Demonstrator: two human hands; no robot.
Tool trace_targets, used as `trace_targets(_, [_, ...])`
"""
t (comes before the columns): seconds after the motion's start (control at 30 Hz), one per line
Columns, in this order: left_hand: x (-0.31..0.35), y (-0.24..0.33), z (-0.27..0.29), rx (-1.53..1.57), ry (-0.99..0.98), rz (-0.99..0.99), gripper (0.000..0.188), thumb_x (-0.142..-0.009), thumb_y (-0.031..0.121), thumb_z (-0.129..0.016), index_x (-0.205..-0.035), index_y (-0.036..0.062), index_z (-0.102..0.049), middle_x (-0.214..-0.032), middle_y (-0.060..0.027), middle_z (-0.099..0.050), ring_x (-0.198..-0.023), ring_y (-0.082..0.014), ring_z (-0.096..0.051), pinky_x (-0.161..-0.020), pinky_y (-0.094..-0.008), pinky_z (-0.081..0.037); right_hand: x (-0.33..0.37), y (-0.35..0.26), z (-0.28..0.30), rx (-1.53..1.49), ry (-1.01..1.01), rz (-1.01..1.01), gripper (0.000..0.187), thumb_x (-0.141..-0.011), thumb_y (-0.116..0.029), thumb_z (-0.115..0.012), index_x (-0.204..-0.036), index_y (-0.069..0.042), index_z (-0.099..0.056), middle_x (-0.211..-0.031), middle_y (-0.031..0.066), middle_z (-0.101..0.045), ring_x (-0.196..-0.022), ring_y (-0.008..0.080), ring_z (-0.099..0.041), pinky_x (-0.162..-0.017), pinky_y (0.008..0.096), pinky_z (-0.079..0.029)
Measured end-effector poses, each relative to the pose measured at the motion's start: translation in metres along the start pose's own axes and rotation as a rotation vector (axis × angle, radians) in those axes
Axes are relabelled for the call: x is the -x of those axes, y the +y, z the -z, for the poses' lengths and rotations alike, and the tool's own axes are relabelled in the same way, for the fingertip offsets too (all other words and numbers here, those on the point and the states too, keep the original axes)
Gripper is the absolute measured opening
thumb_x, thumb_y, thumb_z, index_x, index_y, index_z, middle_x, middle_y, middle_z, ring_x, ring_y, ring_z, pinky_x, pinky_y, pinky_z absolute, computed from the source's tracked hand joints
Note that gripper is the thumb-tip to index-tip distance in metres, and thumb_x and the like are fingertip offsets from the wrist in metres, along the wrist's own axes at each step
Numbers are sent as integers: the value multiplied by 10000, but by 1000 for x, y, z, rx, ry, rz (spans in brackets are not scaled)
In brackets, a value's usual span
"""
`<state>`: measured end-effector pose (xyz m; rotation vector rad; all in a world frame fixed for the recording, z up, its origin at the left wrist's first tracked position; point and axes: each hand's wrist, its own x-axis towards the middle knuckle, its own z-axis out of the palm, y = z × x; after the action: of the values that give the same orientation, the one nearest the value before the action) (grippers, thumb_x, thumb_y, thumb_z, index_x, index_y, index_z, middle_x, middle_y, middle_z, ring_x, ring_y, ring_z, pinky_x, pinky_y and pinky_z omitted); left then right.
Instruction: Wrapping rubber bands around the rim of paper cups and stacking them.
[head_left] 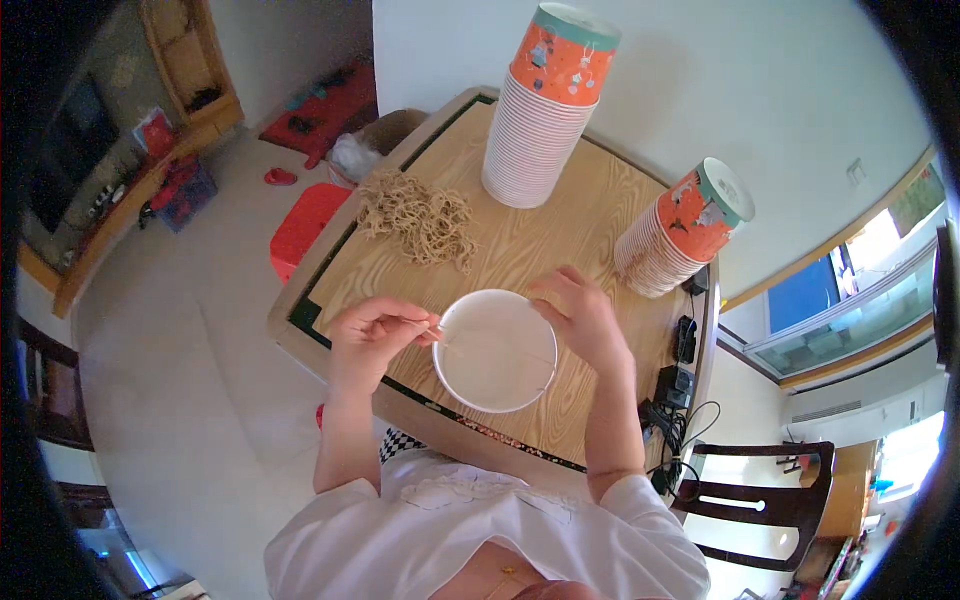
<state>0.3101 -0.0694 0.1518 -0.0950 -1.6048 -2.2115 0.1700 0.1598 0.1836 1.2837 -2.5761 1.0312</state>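
Observation:
A round white paper bucket (495, 380) stands at the table's near side, its open mouth facing up. At its left rim my left hand (370, 335) pinches a thin, pale tan cord (428, 328) between thumb and fingertips. A faint thin line, perhaps more of that cord, crosses the bucket's inside. My right hand (590, 325) hovers at the upper right rim, fingers bent, with thumb and forefinger apart and nothing visible between them. Beyond the bucket, to the left, lies a tangled heap of tan cords (415, 220).
A tall stack of nested orange-and-teal paper buckets (540, 130) rises at the back of the wooden table (350, 280). A shorter stack (665, 240) leans at the right. Black adapters and cables (672, 410) line the right edge. A red stool (305, 230) and dark chair (765, 500) flank the table.

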Motion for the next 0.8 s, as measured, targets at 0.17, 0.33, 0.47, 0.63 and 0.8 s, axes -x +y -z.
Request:
trace_targets(0.17, [3,0,-13,-176,43,145,102,-812,-26,-596,-911,-41,-616,-817,-103,-648,-720,-157,-646,-651,-245,-545,-36,16,-50,91,-317,-36,191,-746,-91,-608,-905,-40,-516,-888,128,-589,-826,329,-578,-685,405,-463])
trace_targets(0.33, [2,-3,-18,-245,65,244,88,-816,19,-618,-886,-34,-625,-779,-79,-646,-673,-108,-625,-625,-220,-529,-14,35,-37,153,-287,-100,172,-734,-91,-598,-876,-56,-509,-844,129,-601,-836,338,-584,-684,428,-462])
trace_targets(0.47, [-3,-10,-22,-304,25,217,81,-812,23,-624,-872,-32,-625,-762,-67,-645,-664,-98,-619,-607,-213,-519,16,19,-17,128,-389,-258,223,-723,-101,-629,-925,-68,-541,-881,132,-592,-868,343,-574,-698,435,-463])
trace_targets(0.63, [-9,-27,-34,-280,-39,239,70,-808,27,-628,-851,-27,-626,-753,-51,-644,-646,-88,-615,-587,-203,-507,35,-11,-17,-115,43,-129,337,-701,-78,-705,-997,-32,-550,-964,112,-602,-873,237,-596,-738,349,-467])
trace_targets(0.8, [-12,-33,-46,-320,-100,275,73,-806,43,-634,-843,-20,-627,-745,-39,-640,-638,-77,-611,-583,-202,-503,36,-18,-33,-437,80,-261,198,-740,-15,-678,-928,-7,-617,-827,66,-626,-798,151,-605,-709,260,-470])
